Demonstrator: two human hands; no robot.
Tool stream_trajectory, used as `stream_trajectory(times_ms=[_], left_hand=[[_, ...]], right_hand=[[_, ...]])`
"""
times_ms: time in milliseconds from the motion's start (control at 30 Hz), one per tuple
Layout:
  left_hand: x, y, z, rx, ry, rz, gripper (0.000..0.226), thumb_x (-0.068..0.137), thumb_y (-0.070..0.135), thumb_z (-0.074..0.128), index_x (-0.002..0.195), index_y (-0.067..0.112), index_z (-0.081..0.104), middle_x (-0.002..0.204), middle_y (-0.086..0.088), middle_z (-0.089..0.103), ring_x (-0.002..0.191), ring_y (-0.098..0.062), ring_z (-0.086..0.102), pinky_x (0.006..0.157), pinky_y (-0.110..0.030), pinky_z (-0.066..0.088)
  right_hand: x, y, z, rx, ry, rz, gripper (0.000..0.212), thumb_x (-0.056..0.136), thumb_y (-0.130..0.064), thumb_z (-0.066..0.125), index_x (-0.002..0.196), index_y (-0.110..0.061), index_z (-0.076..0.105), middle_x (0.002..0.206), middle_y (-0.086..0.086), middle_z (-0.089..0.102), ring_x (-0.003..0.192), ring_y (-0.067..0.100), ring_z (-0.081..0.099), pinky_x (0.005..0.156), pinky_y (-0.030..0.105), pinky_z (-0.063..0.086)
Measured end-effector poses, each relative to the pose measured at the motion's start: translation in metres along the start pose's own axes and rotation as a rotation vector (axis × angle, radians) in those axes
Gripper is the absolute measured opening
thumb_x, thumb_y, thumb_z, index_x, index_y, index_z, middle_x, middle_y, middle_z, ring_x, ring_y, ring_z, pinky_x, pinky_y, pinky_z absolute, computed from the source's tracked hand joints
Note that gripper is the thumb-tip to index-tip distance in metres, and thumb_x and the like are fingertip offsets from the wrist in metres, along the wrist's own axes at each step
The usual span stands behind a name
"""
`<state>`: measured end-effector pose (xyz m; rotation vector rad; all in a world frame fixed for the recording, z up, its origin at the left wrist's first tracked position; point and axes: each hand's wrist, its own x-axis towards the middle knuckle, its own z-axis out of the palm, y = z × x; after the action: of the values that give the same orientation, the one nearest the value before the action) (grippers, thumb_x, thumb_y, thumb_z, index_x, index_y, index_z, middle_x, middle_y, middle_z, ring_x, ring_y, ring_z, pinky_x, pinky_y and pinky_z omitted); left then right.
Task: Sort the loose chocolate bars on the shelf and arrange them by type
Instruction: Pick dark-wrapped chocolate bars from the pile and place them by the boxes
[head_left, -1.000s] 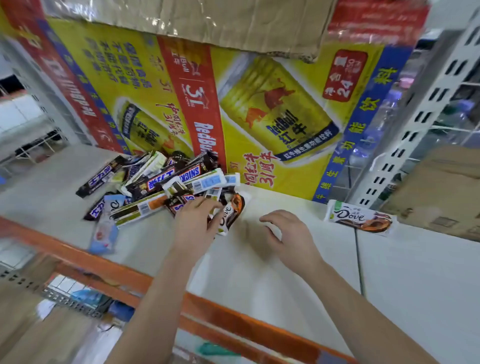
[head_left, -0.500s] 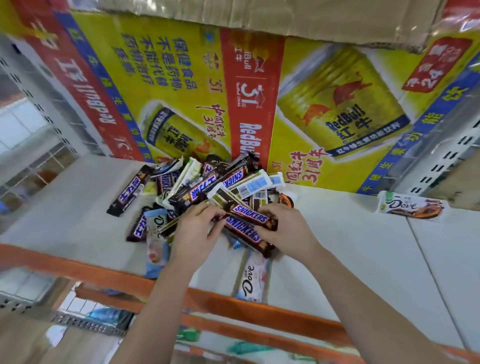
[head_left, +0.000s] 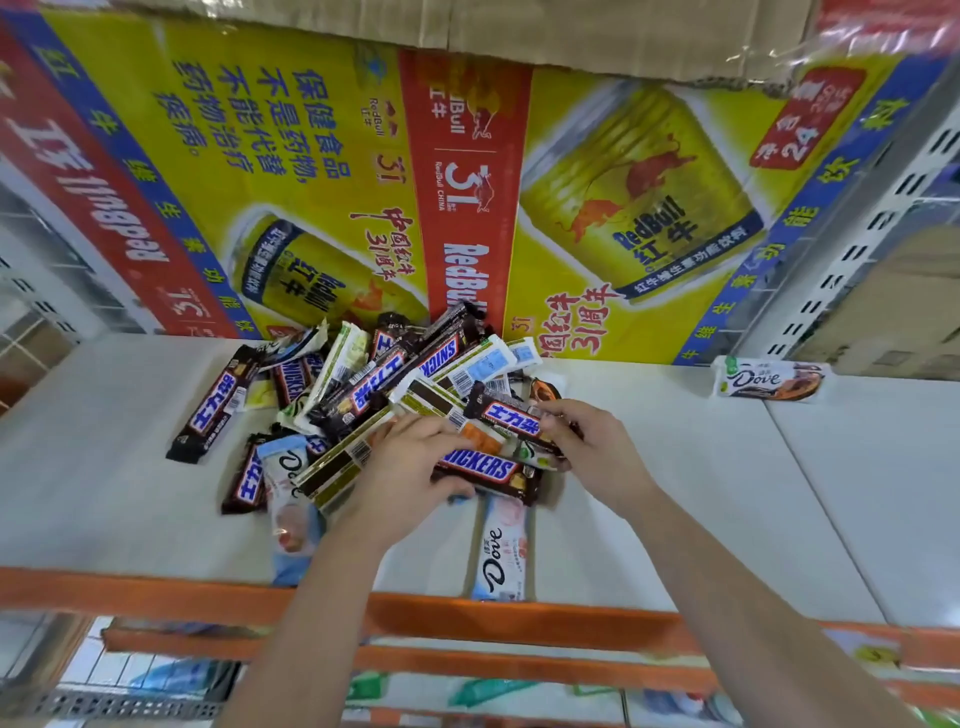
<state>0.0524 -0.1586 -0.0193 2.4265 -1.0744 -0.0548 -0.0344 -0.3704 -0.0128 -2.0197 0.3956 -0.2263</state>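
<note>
On the shelf (head_left: 675, 493), left hand (head_left: 410, 467) and right hand (head_left: 589, 441) grip Snickers bars (head_left: 483, 469).

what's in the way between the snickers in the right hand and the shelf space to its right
Nothing visible. The right hand pinches the Snickers bar at the right edge of the pile; only white shelf shows from there to the lone Dove bar at the back right.
</note>
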Motion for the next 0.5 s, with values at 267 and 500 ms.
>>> stream_trajectory(times_ms=[267,500], left_hand=[[0.01,0.031,0.0,-0.107,0.056,-0.019,0.053,0.092,0.052,0.028,0.081,0.014,0.063,0.053,0.011,0.045,0.049,-0.006,0.044,0.046,-0.027,0.033],[0.031,0.112,0.025,-0.233,-0.083,-0.003,0.029,0.097,0.036,0.042,0.084,0.02,0.062,0.057,0.008,0.056,0.045,-0.007,0.059,0.045,-0.025,0.044]], right_hand=[[-0.014,0.017,-0.035,0.092,0.205,-0.027,0.018,0.09,-0.012,0.058,0.098,-0.027,0.063,0.076,0.001,0.068,0.055,0.011,0.06,0.055,0.021,0.049],[-0.054,0.052,-0.107,0.059,0.304,0.009,0.015,0.091,-0.014,0.056,0.1,-0.026,0.063,0.078,0.003,0.069,0.058,0.011,0.061,0.057,0.023,0.05]])
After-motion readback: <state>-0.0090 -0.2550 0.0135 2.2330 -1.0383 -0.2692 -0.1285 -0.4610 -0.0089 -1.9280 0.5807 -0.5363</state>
